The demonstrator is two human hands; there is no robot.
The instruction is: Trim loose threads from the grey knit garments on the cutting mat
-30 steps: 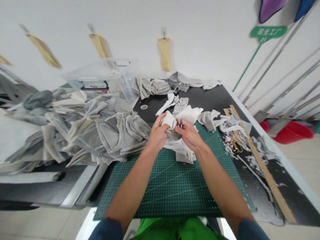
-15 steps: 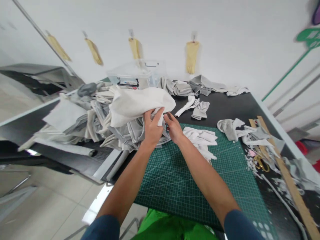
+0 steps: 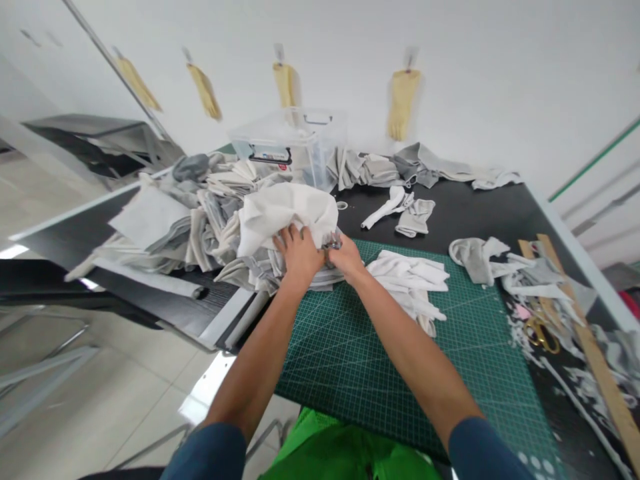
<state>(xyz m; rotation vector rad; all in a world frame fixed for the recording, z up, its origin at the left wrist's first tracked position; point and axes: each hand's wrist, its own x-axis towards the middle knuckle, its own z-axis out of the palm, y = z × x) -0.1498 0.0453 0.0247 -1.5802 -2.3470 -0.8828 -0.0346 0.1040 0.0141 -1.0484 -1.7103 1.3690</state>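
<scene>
A white cloth (image 3: 285, 207) is bunched up at the front of a big heap of folded grey and white fabric (image 3: 200, 220). My left hand (image 3: 301, 259) grips its near edge, with the fingers dug into the folds. My right hand (image 3: 346, 259) is closed around a small metal tool (image 3: 332, 243), whose end points left at the cloth beside my left thumb; its exact kind is blurred. White fabric pieces (image 3: 407, 280) lie on the green cutting mat (image 3: 360, 360), just right of my right wrist.
Behind the heap stands a clear plastic box (image 3: 285, 143). Folded grey fabric (image 3: 373, 170) lines the table's back. To the right are gold-handled scissors (image 3: 541, 333), scraps and a long wooden strip (image 3: 595, 360). Yellow gloves (image 3: 404, 103) hang on the wall.
The white cloth has gone from stretched out to bunched up. My left fingers have moved into its folds. The metal tool now shows at my right fingertips. The view has shifted slightly left.
</scene>
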